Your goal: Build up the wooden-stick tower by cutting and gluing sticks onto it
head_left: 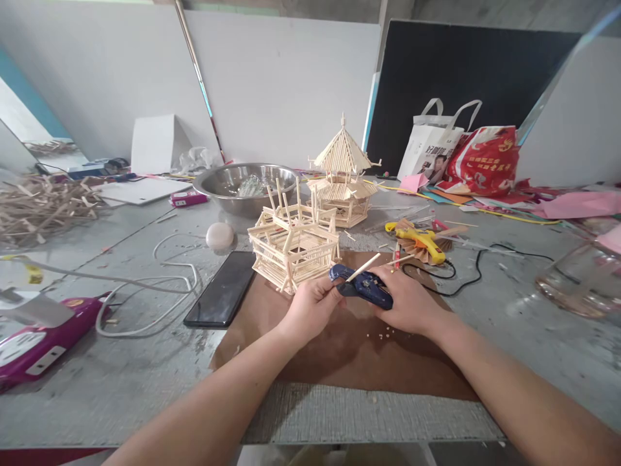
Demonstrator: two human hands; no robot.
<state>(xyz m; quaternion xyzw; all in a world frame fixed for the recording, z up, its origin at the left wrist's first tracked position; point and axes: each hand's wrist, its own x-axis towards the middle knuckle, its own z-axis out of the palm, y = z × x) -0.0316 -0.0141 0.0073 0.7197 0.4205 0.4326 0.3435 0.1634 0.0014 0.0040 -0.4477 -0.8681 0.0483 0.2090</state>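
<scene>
My left hand (315, 304) is closed in a pinch at the lower end of a thin wooden stick (365, 266), which slants up to the right. In my right hand (407, 299) is a dark blue hand tool (376, 289), perhaps a cutter; its working end is partly hidden by the left fingers. The stick crosses over the tool. Just beyond my left hand stands an open six-sided frame (295, 246) of wooden sticks with several uprights. Behind it is a taller stick-built pagoda (342, 171) with a pointed roof. Small pale crumbs lie below my hands.
Brown sheet (334, 362) lies under my hands. A black phone (220, 290), white cable and purple power strip (53, 340) are left; a metal bowl (218, 188) stands behind. Right are a yellow glue gun (421, 241), its black cord, and a glass jar (575, 285).
</scene>
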